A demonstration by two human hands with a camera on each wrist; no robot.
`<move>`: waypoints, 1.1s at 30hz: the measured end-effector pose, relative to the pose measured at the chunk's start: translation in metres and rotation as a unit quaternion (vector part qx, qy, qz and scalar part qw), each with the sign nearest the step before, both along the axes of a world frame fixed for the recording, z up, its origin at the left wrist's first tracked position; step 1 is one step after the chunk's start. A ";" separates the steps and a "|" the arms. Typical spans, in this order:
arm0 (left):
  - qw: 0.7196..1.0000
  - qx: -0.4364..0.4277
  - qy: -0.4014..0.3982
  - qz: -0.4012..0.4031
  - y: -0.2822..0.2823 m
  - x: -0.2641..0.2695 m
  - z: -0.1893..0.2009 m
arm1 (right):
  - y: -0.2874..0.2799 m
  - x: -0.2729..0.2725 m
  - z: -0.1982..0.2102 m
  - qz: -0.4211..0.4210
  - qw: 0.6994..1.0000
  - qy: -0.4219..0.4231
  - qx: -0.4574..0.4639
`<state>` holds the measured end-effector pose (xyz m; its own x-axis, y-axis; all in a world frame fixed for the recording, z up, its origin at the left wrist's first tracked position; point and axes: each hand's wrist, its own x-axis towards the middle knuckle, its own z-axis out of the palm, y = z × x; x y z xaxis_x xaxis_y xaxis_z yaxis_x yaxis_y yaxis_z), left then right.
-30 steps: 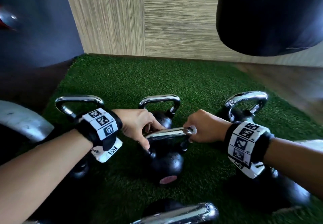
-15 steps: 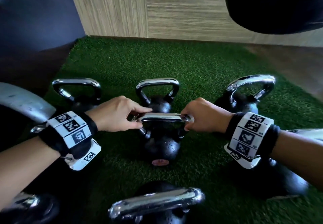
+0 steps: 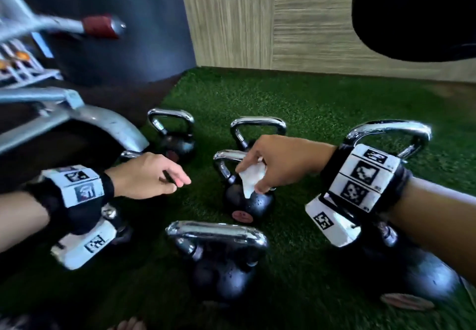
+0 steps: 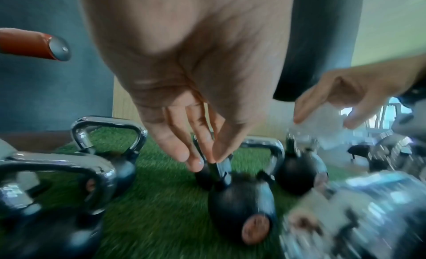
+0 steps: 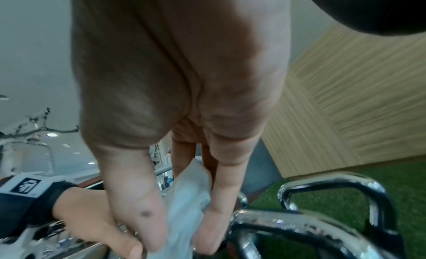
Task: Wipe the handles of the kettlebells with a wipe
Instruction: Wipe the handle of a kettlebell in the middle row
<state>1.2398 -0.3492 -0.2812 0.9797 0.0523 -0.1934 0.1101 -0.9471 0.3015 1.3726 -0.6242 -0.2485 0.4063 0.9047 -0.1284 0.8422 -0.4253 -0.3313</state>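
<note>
Right hand (image 3: 280, 165) pinches white wipe (image 3: 251, 179) at centre kettlebell's handle (image 3: 224, 161); left hand (image 3: 146, 176) loose-fingered, holding nothing, beside it.

Green turf mat (image 3: 322, 103), wood-grain wall (image 3: 257, 20), grey machine frame (image 3: 77, 116), red-gripped bar (image 3: 100, 26)

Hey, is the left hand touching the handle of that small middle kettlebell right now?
Apart. In the head view the left hand hovers with green turf showing between its fingertips and the handle, where the right hand holds the wipe.
</note>
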 end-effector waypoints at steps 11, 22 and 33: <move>0.984 -0.011 0.142 0.108 -0.009 -0.070 -0.002 | -0.020 -0.062 0.008 -0.005 0.995 0.013 0.099; 0.978 -0.130 0.145 0.072 -0.022 -0.065 -0.120 | -0.020 -0.100 -0.033 -0.047 0.986 -0.021 0.158; 0.971 -0.233 -0.007 0.049 -0.045 -0.073 -0.156 | 0.035 -0.123 -0.038 -0.091 0.989 -0.039 0.112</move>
